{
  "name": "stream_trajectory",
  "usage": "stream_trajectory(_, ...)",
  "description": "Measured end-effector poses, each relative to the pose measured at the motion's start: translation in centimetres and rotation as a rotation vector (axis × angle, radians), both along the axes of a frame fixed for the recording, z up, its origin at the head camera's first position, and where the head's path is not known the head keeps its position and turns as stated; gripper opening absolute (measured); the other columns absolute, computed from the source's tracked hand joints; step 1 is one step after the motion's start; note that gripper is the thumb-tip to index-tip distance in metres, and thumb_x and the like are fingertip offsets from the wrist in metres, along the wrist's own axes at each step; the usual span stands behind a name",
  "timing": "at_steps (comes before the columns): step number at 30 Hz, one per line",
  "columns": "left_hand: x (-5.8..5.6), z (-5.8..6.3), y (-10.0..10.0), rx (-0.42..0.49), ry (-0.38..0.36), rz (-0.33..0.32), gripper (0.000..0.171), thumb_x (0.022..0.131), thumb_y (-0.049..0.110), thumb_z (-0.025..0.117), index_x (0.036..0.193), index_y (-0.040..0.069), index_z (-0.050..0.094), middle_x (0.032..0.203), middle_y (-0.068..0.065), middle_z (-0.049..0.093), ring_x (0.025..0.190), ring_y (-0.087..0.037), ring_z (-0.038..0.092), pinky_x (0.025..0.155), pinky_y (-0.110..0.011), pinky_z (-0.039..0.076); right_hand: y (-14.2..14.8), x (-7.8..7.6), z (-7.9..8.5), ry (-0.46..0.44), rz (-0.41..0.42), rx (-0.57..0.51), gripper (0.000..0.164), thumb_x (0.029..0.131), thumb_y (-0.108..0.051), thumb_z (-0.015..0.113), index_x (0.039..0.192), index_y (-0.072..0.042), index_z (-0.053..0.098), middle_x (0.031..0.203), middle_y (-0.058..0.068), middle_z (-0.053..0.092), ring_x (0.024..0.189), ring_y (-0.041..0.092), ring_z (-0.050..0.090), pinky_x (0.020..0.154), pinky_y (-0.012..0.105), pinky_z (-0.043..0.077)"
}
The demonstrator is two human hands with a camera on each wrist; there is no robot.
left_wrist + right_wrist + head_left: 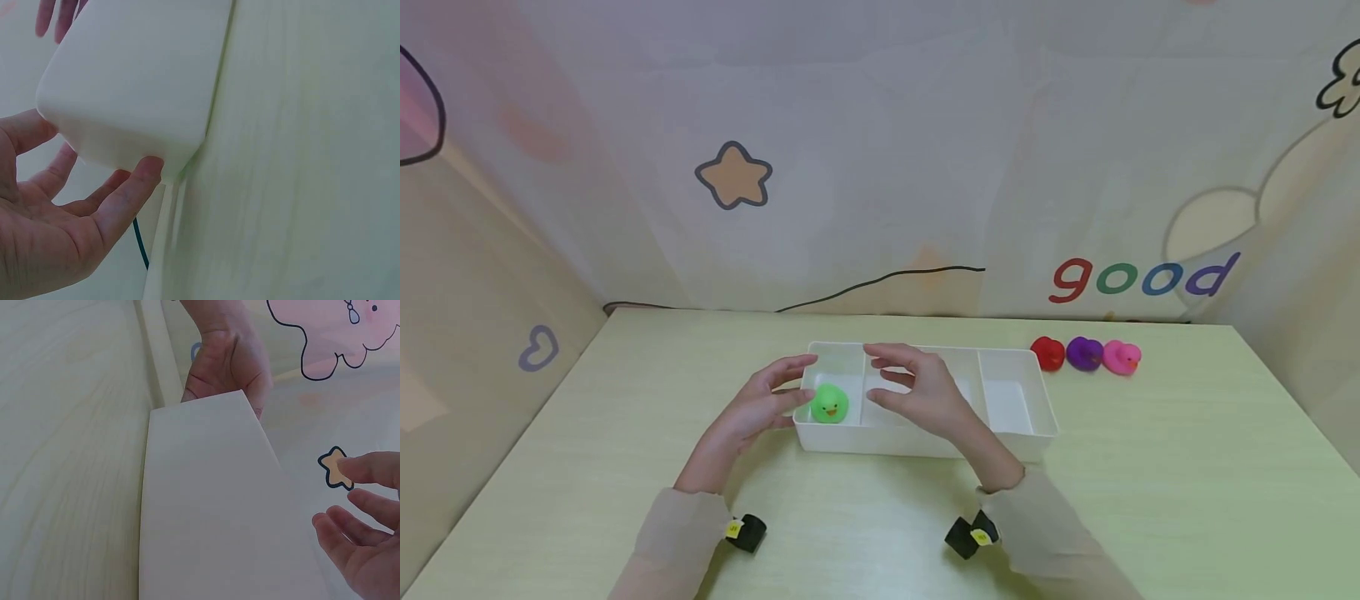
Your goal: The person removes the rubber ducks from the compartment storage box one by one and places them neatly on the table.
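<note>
A white divided tray (880, 442) lies lengthwise across the table. In its leftmost compartment sits a green rubber duck (830, 404), facing the front. My left hand (767, 396) is at the tray's left end; in the left wrist view its spread fingertips (150, 165) touch the end wall. Above the middle compartments hovers my right hand (917, 387), its fingers loosely bent with nothing between them. It hides part of the tray's inside. The right wrist view shows that hand (365, 531) beside the tray's outer side (206, 500).
Behind the tray's right end, a red duck (1048, 354), a purple duck (1085, 354) and a pink duck (1122, 357) stand in a row on the pale wooden table (1180, 467). A printed cloth (880, 167) hangs along the table's back edge.
</note>
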State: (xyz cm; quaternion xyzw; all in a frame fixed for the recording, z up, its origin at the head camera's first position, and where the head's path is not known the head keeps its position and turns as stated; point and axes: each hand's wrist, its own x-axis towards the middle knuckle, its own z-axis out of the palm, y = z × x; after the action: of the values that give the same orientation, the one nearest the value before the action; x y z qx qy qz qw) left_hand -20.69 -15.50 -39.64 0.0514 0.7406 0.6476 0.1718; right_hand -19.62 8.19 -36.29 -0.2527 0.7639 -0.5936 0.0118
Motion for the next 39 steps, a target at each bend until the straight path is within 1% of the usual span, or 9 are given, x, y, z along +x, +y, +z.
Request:
stream_trajectory(13,-0.1,0.1,-0.2,0.006,0.004,-0.024,0.053,0.089,0.010,0.058,0.137,0.012,0.038,0.142,-0.018,0.029,0.110,-0.031,0.050,0.085,-0.047,0.048,-3.5,-0.7,-0.1,-0.031,0.105,0.156,0.046,0.076,0.004,0.068,0.120,0.007,0.054,0.121,0.021,0.054,0.105,0.036,0.054,0.088,0.037,0.047)
stream_trajectory(21,-0.1,0.1,-0.3,0.013,0.010,-0.042,0.055,0.089,0.010,0.057,0.139,0.011,0.035,0.142,-0.018,0.028,0.111,-0.034,0.050,0.087,-0.048,0.046,-5.0,-1.3,0.2,0.035,0.117,0.412,0.043,0.077,0.001,0.067,0.119,0.004,0.057,0.119,0.016,0.059,0.103,0.030,0.057,0.084,0.028,0.049)
stream_trajectory(22,-0.1,0.1,-0.3,0.011,0.011,-0.042,0.055,0.089,0.010,0.057,0.139,0.011,0.035,0.141,-0.018,0.029,0.110,-0.033,0.050,0.087,-0.048,0.046,-5.2,-1.3,0.2,0.048,0.114,0.454,0.043,0.076,0.000,0.067,0.118,0.004,0.058,0.117,0.014,0.060,0.101,0.029,0.058,0.082,0.026,0.050)
stream_trajectory(24,-0.1,0.0,-0.3,0.013,0.011,-0.042,0.054,0.089,0.011,0.057,0.139,0.012,0.036,0.141,-0.017,0.029,0.110,-0.032,0.051,0.087,-0.048,0.046,-5.7,-1.5,0.2,0.075,0.111,0.548,0.041,0.076,0.000,0.067,0.116,0.002,0.060,0.097,0.012,0.067,0.091,0.024,0.060,0.071,0.020,0.049)
stream_trajectory(27,-0.1,0.0,-0.4,0.018,0.007,-0.039,0.055,0.088,0.011,0.058,0.138,0.012,0.036,0.141,-0.017,0.030,0.110,-0.031,0.050,0.087,-0.048,0.046,-6.3,-1.6,0.2,0.123,0.113,0.670,0.037,0.075,0.000,0.067,0.112,0.001,0.063,0.065,0.006,0.061,0.066,0.015,0.051,0.054,0.015,0.035)
stream_trajectory(29,-0.1,-0.1,-0.3,0.020,0.004,-0.037,0.055,0.088,0.012,0.059,0.138,0.013,0.037,0.141,-0.017,0.029,0.112,-0.032,0.049,0.087,-0.048,0.046,-6.7,-1.7,0.3,0.149,0.110,0.738,0.035,0.075,0.000,0.067,0.110,0.001,0.064,0.061,0.005,0.058,0.060,0.012,0.041,0.051,0.017,0.028)
stream_trajectory(30,-0.1,-0.1,-0.4,0.019,0.004,-0.036,0.055,0.088,0.012,0.059,0.138,0.013,0.037,0.141,-0.017,0.029,0.113,-0.032,0.048,0.088,-0.048,0.045,-6.9,-1.8,0.3,0.158,0.107,0.767,0.035,0.074,0.001,0.067,0.109,0.001,0.065,0.067,0.004,0.061,0.060,0.013,0.039,0.052,0.018,0.028)
stream_trajectory(33,-0.1,-0.1,-0.4,0.021,0.002,-0.032,0.056,0.088,0.012,0.060,0.138,0.013,0.037,0.142,-0.017,0.028,0.115,-0.034,0.047,0.088,-0.049,0.045,-7.3,-1.8,0.5,0.187,0.097,0.841,0.028,0.072,0.002,0.068,0.101,-0.001,0.068,0.080,0.003,0.067,0.065,0.012,0.043,0.056,0.018,0.031)
stream_trajectory(39,-0.1,0.0,-0.4,0.031,-0.001,-0.034,0.056,0.087,0.012,0.060,0.138,0.013,0.037,0.143,-0.018,0.027,0.116,-0.035,0.046,0.088,-0.049,0.045,-7.9,-2.0,0.6,0.203,0.085,0.937,0.013,0.071,0.004,0.070,0.081,-0.005,0.071,0.059,-0.003,0.052,0.058,0.012,0.039,0.050,0.016,0.030)
